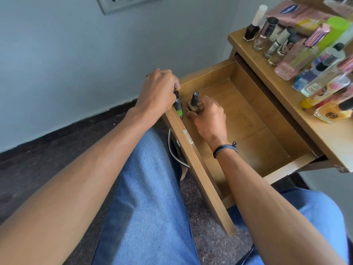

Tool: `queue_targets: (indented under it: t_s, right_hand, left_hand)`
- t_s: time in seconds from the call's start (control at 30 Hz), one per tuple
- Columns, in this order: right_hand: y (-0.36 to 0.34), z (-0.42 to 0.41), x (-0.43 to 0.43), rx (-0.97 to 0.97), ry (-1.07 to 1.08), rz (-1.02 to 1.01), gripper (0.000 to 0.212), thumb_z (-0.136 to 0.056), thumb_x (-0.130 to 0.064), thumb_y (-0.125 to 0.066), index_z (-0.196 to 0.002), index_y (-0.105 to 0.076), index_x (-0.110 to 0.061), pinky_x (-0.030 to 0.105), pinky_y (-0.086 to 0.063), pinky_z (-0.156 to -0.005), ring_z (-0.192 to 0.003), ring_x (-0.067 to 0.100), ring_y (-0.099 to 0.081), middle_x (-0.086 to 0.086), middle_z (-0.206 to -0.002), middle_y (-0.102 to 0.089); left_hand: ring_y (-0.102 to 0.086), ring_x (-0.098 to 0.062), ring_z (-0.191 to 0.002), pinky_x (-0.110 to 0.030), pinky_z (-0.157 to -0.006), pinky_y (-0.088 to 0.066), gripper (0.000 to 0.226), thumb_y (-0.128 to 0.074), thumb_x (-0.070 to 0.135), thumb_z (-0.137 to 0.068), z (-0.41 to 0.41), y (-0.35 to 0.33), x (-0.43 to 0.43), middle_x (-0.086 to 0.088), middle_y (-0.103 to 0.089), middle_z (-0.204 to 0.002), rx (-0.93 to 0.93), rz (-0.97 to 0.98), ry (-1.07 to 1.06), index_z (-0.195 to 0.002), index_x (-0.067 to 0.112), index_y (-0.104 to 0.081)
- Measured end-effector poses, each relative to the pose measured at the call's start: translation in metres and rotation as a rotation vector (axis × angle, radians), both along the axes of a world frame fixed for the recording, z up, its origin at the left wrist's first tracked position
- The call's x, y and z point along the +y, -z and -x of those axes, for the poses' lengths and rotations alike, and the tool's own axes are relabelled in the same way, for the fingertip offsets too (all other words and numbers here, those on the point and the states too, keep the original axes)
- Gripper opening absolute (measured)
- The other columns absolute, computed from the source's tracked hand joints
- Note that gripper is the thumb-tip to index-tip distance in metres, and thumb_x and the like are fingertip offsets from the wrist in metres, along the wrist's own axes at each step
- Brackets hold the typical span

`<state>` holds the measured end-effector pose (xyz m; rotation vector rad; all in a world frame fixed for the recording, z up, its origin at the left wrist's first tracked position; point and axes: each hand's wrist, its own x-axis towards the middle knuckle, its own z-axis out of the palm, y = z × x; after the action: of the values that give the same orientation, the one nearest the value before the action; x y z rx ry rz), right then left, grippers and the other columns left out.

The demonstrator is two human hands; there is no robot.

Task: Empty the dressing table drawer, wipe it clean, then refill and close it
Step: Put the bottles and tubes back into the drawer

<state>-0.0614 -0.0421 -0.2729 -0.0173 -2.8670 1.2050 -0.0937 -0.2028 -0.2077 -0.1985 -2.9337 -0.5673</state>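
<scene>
Drawer: the drawer [248,119] is pulled well out of the dressing table [328,138], toward the near left. Its wooden floor is bare across the middle, right and far parts.
Drawer edges: the drawer front [200,169] runs from the far left to the near middle, with a metal handle [172,148] on its outer face. The side walls are low, and the far end sits under the table's top edge.
Green bottle: a green nail polish bottle [178,109] with a black cap stands upright in the far left corner, just inside the front panel.
Brown bottle: a brownish nail polish bottle [193,104] with a black cap stands just right of the green one, apart from it.
Left hand: the left hand [157,92] lies over the front panel's far corner. Its fingers curl down by the green bottle's cap. I cannot tell whether they pinch the cap or the wood.
Right hand: the right hand [208,119] is inside the drawer. Its fingers wrap low around the brown bottle's body. A dark cord wristband [224,149] is on that wrist.
Tabletop: crowded bottles [282,41] of polish and perfume line the top on the right, close to its front edge, above the drawer.
Near side: knees in blue jeans [149,188] sit under and beside the front panel.
Surroundings: a pale wall with a socket plate [122,2] at far left, and a dark stone floor [57,142] below it.
</scene>
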Motion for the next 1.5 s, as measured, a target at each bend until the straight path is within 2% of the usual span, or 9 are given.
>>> queue_targets:
  t_s: [0.13,0.27,0.4,0.53,0.87,1.13,1.23,1.37,1.5]
  right_hand:
    - [0.0,0.001,-0.004,-0.021,0.001,0.066,0.041,-0.085,-0.025,-0.082,-0.121,-0.063,-0.019,0.035,-0.052,-0.081,-0.087,0.014,-0.061,-0.003,-0.102,-0.064]
    - [0.001,0.001,-0.007,-0.046,-0.047,0.139,0.042,-0.085,-0.004,-0.076,-0.122,-0.064,-0.018,0.034,-0.059,-0.085,-0.086,0.007,-0.064,-0.008,-0.094,-0.065]
    - [0.002,0.0,-0.009,-0.082,-0.12,0.153,0.054,-0.086,0.009,-0.059,-0.134,-0.063,-0.016,0.031,-0.056,-0.097,-0.104,0.01,-0.067,-0.001,-0.113,-0.071]
    - [0.006,0.004,-0.008,-0.106,-0.169,0.128,0.064,-0.084,0.01,-0.055,-0.141,-0.058,-0.02,0.043,-0.054,-0.102,-0.12,0.022,-0.064,0.005,-0.128,-0.068]
    - [0.005,0.005,-0.006,-0.112,-0.188,0.136,0.063,-0.086,0.009,-0.053,-0.144,-0.056,-0.017,0.044,-0.052,-0.105,-0.124,0.023,-0.061,0.006,-0.133,-0.066]
    - [-0.021,-0.008,0.004,-0.134,-0.107,0.093,0.063,-0.083,0.01,-0.052,-0.141,-0.058,-0.015,0.036,-0.048,-0.108,-0.123,0.027,-0.061,0.008,-0.131,-0.067]
    - [-0.034,-0.021,0.014,-0.013,-0.062,0.138,0.058,-0.085,0.007,-0.054,-0.138,-0.061,-0.015,0.043,-0.051,-0.105,-0.12,0.025,-0.062,0.008,-0.135,-0.064]
    - [-0.055,-0.043,0.038,0.297,0.077,0.114,0.035,-0.091,0.001,-0.058,-0.118,-0.072,-0.015,0.038,-0.058,-0.084,-0.092,0.013,-0.068,-0.002,-0.112,-0.071]
    - [-0.085,-0.066,0.08,0.689,0.284,0.063,0.02,-0.092,0.001,-0.059,-0.101,-0.074,-0.007,0.042,-0.056,-0.075,-0.087,0.02,-0.065,0.003,-0.095,-0.069]
  left_hand:
    - [-0.057,-0.021,-0.098,-0.028,-0.087,-0.042,0.035,-0.061,-0.014,-0.085,-0.001,0.006,0.003,-0.003,-0.069,-0.099,0.054,-0.072,-0.044,-0.099,0.013,-0.079]
    - [-0.053,-0.018,-0.091,-0.029,-0.077,-0.042,0.041,-0.056,-0.019,-0.082,-0.001,0.011,0.002,-0.002,-0.067,-0.09,0.086,-0.153,-0.075,-0.095,0.012,-0.079]
    - [-0.048,-0.013,-0.09,-0.026,-0.076,-0.039,0.038,-0.056,-0.016,-0.085,-0.002,0.014,0.002,0.0,-0.066,-0.09,0.098,-0.173,-0.08,-0.097,0.012,-0.079]
    - [-0.048,-0.014,-0.091,-0.024,-0.077,-0.038,0.04,-0.053,-0.017,-0.085,-0.002,0.015,0.003,0.0,-0.065,-0.089,0.107,-0.194,-0.087,-0.096,0.011,-0.08]
    - [-0.048,-0.013,-0.093,-0.022,-0.076,-0.036,0.039,-0.053,-0.014,-0.088,-0.004,0.013,0.003,0.001,-0.066,-0.093,0.105,-0.182,-0.089,-0.099,0.012,-0.079]
    - [-0.053,-0.024,-0.095,-0.034,-0.08,-0.044,0.044,-0.049,-0.018,-0.083,-0.001,0.016,0.005,-0.003,-0.068,-0.092,0.12,-0.181,-0.076,-0.097,0.011,-0.079]
    - [-0.054,-0.027,-0.097,-0.039,-0.084,-0.046,0.046,-0.047,-0.018,-0.081,-0.001,0.017,0.004,-0.005,-0.068,-0.092,0.138,-0.172,-0.073,-0.096,0.011,-0.079]
    - [-0.055,-0.028,-0.1,-0.038,-0.085,-0.046,0.046,-0.048,-0.019,-0.082,-0.001,0.013,0.005,-0.006,-0.068,-0.101,0.136,-0.167,-0.072,-0.098,0.012,-0.079]
    - [-0.059,-0.03,-0.1,-0.038,-0.084,-0.048,0.056,-0.043,-0.02,-0.074,-0.006,-0.001,0.013,-0.006,-0.064,-0.105,0.203,-0.224,-0.059,-0.101,0.014,-0.078]
